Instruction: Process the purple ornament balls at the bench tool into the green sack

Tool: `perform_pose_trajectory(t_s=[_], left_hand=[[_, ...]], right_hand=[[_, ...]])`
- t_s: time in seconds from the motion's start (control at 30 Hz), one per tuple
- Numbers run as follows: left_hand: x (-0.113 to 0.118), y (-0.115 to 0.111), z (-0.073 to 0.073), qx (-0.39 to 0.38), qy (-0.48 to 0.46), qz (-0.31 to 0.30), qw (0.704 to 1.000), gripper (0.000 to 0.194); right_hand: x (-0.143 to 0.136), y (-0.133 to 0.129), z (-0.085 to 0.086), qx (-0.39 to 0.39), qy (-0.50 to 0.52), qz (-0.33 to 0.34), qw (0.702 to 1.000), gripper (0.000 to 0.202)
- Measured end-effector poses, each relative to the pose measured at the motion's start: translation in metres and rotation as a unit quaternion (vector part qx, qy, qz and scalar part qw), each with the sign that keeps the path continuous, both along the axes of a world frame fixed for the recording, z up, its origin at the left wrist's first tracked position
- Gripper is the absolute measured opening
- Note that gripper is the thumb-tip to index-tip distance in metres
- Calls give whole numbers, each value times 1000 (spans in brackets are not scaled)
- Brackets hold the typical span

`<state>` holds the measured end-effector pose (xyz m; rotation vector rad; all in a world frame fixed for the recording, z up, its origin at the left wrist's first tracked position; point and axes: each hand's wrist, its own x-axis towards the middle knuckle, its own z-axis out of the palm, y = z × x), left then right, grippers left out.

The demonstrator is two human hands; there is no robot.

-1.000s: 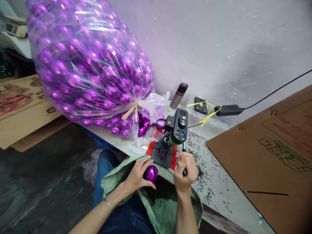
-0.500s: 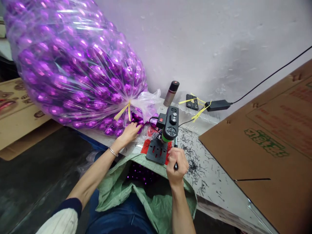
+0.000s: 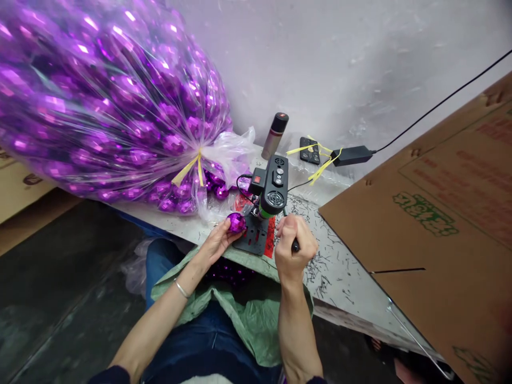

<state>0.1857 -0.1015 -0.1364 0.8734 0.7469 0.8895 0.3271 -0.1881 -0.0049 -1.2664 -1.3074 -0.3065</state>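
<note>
Between the fingers of my left hand point(image 3: 218, 240) is a shiny purple faceted ball point(image 3: 237, 222), held at the left side of a small black bench drill press point(image 3: 276, 186). My right hand point(image 3: 295, 242) is wrapped round the press's black-ended lever point(image 3: 295, 246). The press's slotted base plate point(image 3: 255, 234) lies on a red patch point(image 3: 270, 240) of the bench. Below it, an open green sack point(image 3: 256, 330) on my lap has purple glittering things inside. A few loose purple balls point(image 3: 220, 191) lie by the neck of a big clear bag point(image 3: 132, 106) full of such balls.
A dark-capped bottle point(image 3: 275, 136), a black phone-like slab point(image 3: 309, 150) and a black power adapter point(image 3: 352, 156) with yellow ties stand or lie behind the press. Thin black shavings point(image 3: 324, 256) litter the bench. A large cardboard box point(image 3: 432, 213) leans over the right side.
My left hand has come from the loose balls by the bag toward the press, now with a purple ball in it. My right hand stays on the lever. The view has shifted slightly.
</note>
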Motion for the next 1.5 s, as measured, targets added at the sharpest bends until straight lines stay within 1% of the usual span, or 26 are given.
perform_pose_trajectory(t_s=[0.07, 0.13, 0.23, 0.3, 0.37, 0.43, 0.63, 0.77, 0.83, 0.9, 1.07, 1.2, 1.33, 1.5], left_hand=[[9, -1, -5, 56, 57, 17, 997, 61], [16, -1, -9, 153, 136, 43, 978, 64], [22, 0, -12, 296, 250, 55, 920, 60], [23, 1, -12, 352, 303, 44, 885, 56], [24, 3, -12, 385, 333, 32, 860, 55], [24, 4, -11, 409, 344, 21, 845, 54], [18, 1, -10, 464, 338, 11, 819, 56], [18, 0, -5, 493, 348, -14, 797, 55], [24, 2, -3, 497, 358, -12, 790, 54], [32, 3, -4, 493, 362, 0, 791, 52], [43, 3, -17, 469, 331, 21, 819, 50], [42, 2, -24, 480, 320, 23, 817, 51], [42, 3, -23, 486, 318, 20, 814, 51], [43, 2, -23, 484, 327, 23, 811, 52]], right_hand=[[1, 0, 2, -3, -7, 0, 1000, 34], [1, -1, 2, -4, -16, -2, 1000, 33], [1, -3, 0, -3, -29, -2, 1000, 33], [1, -4, -2, -2, -33, 1, 999, 32], [1, -5, -3, -4, -34, 6, 999, 31], [1, -5, -5, -4, -35, 9, 999, 29], [0, -6, -10, 4, -34, 15, 999, 27], [1, -8, -12, 0, -36, 19, 999, 26], [0, -9, -12, -4, -38, 20, 999, 26], [0, -10, -12, -6, -43, 20, 999, 26], [0, -11, -13, -6, -56, 17, 998, 25], [-1, -11, -17, 3, -65, 8, 998, 25], [-3, -10, -31, 20, -71, 0, 997, 26], [-4, -5, -59, 52, -62, -6, 997, 27]])
